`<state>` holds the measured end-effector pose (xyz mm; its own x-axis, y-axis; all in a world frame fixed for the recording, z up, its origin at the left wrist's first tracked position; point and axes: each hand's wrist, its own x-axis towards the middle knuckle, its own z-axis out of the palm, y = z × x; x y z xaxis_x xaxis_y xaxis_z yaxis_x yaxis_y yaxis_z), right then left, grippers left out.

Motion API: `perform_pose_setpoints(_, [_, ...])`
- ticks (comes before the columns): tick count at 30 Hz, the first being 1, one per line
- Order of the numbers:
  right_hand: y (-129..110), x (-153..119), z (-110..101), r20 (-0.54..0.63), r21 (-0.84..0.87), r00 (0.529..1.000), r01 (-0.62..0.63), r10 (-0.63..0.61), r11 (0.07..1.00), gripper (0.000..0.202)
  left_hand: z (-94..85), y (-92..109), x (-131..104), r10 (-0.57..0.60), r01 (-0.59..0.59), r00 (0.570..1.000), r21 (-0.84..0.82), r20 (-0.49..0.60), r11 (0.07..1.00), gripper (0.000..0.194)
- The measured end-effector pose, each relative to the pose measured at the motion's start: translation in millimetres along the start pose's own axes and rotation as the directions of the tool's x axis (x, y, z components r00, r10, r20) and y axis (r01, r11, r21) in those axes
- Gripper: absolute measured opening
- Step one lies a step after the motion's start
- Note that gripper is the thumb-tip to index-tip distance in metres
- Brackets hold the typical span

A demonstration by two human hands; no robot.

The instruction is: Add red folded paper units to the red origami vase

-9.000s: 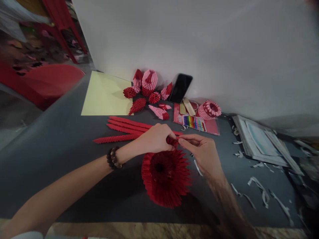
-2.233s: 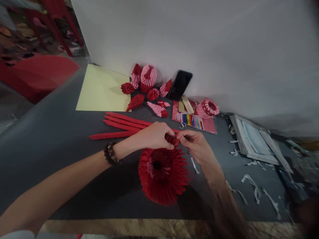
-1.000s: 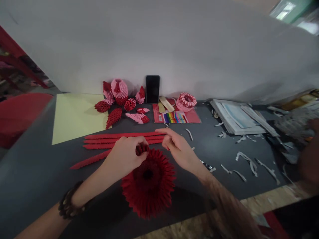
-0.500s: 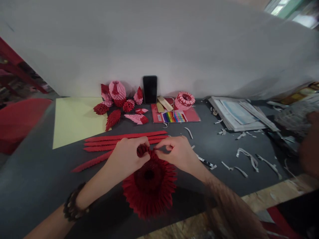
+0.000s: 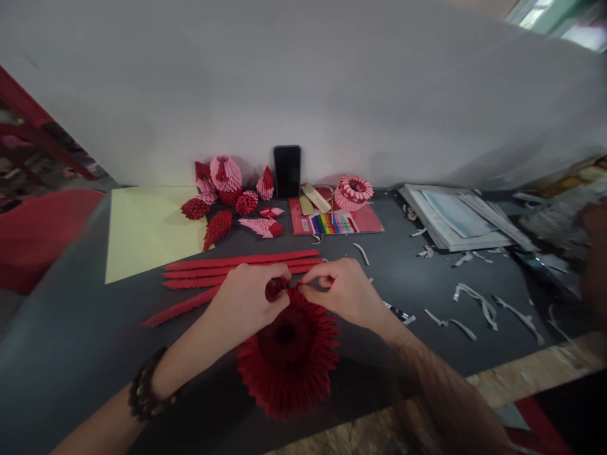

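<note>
In the head view, a round ruffled red paper piece [image 5: 287, 382] stands on the bench [image 5: 71, 360] near its near edge, with both hands at its far rim. Its pleats look like many separate folds pressed together, so a hard squeeze or an uneven pull there could splay or loosen them. A forearm swung low might knock the piece towards the near edge. The four red pleated strips [image 5: 199, 276] lie just beyond the left hand [image 5: 251, 291], towards the far edge, where a sleeve or wrist could drag them out of line. A slim cutter [image 5: 397, 311] lies near the right forearm, among white paper offcuts [image 5: 474, 300], and could be brushed by the arm.

The left grip is narrow: thumb and fingers curl round a small dark red pleated curl [image 5: 275, 289], just above the rim; whether it joins the round piece I cannot tell. The right hand [image 5: 345, 292] has thumb and forefinger nearly meeting beside that curl, at the rim; whether they pinch a bit of red paper is too small to tell.
</note>
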<state>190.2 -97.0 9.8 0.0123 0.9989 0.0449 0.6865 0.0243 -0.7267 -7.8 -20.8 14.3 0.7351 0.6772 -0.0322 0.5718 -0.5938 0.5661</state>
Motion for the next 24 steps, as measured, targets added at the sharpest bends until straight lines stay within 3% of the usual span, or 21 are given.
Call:
perform_pose_setpoints(7, [-8.3, -1.2, 6.7, -0.074, -0.039, 0.996, -0.046, 0.043, 0.998, 0.003, 1.1, 1.0, 2.2, 0.014, -0.015, 1.000, 0.056, 0.011, 0.998, 0.016])
perform_pose_setpoints(17, [-10.9, -1.7, 10.9, -0.063, -0.031, 0.997, -0.036, 0.034, 0.999, 0.007, 2.3, 1.3, 2.5, 0.038, -0.039, 0.999, 0.069, 0.021, 0.997, 0.014])
perform_pose_setpoints(24, [-9.2, -1.3, 16.5, -0.082, -0.060, 0.997, -0.020, 0.015, 0.998, 0.009, 6.3, 4.4, 1.9, 0.012, -0.005, 0.999, 0.167, -0.039, 0.986, 0.008])
